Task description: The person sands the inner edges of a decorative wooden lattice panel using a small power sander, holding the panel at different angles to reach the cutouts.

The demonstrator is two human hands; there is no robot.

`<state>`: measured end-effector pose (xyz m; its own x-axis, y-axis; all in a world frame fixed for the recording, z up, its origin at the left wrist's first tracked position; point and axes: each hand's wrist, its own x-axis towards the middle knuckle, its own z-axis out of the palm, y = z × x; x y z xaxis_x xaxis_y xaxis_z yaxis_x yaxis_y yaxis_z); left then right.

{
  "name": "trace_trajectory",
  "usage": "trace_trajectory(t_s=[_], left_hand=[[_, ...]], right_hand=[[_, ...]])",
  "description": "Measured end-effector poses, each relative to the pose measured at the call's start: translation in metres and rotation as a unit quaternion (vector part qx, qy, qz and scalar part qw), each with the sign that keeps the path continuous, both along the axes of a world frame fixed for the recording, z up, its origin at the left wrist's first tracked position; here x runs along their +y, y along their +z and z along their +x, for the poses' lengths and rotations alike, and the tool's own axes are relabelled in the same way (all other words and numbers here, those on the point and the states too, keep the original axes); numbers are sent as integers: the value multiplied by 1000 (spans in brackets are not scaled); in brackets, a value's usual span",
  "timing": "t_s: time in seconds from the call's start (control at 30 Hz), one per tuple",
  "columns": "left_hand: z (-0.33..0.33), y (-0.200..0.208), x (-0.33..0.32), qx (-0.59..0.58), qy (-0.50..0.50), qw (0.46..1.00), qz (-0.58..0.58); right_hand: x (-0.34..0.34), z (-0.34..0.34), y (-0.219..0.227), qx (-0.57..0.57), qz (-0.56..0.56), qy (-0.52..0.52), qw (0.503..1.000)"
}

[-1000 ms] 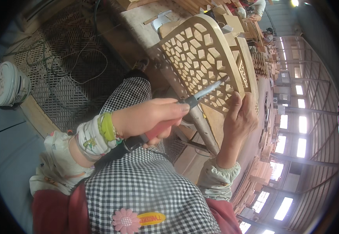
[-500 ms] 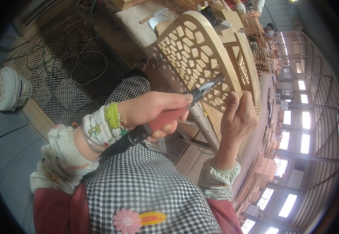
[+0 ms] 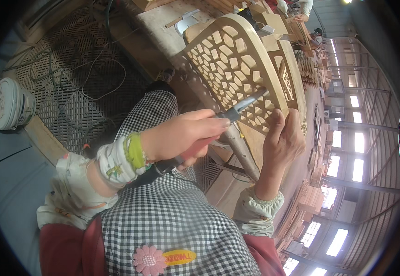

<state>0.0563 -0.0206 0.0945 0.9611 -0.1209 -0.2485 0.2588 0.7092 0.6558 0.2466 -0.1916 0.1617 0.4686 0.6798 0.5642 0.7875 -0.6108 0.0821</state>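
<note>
A wooden panel [image 3: 235,60] with many small angular cutouts and a rounded frame stands tilted at the bench. My left hand [image 3: 181,133] is closed around a red-and-black hand-held power tool [image 3: 195,148]. Its narrow metal tip reaches over the panel's face and meets the cutouts near the right side of the frame. Whether the tip sits inside a cutout I cannot tell. On the panel's lower right edge, my right hand [image 3: 283,138] pinches the frame between thumb and fingers. The rear of the tool runs back beneath my left wrist.
The long workbench [image 3: 165,23] carries wood pieces and boxes. Behind the panel is another wooden frame [image 3: 296,87] with cutouts. At left stands a white bucket [image 3: 13,106] beside slatted floor mats [image 3: 71,87] crossed by cables. Other people [image 3: 317,37] are far off; stacked wood lines the right.
The tool has turned slightly, and its tip has shifted a little right along the panel. My left hand has moved slightly with it. The panel leans a little differently; my right hand stays on its edge.
</note>
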Motion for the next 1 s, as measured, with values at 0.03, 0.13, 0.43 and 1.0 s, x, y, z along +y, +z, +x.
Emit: trace_trajectory(t_s=[0.03,0.13,0.43,1.0], left_hand=[[-3,-2,-2,-1,12,1000,11],[-23,-14,-5,6,17,999,39],[-1,-33,-4,17,7,1000,25],[37,-40,4,19,-37,999,-16]], right_hand=[[-1,2,-1,2,0,-3,1000],[1,7,-1,-7,3,-7,1000],[2,10,-1,16,22,4,1000],[2,16,-7,19,28,13,999]])
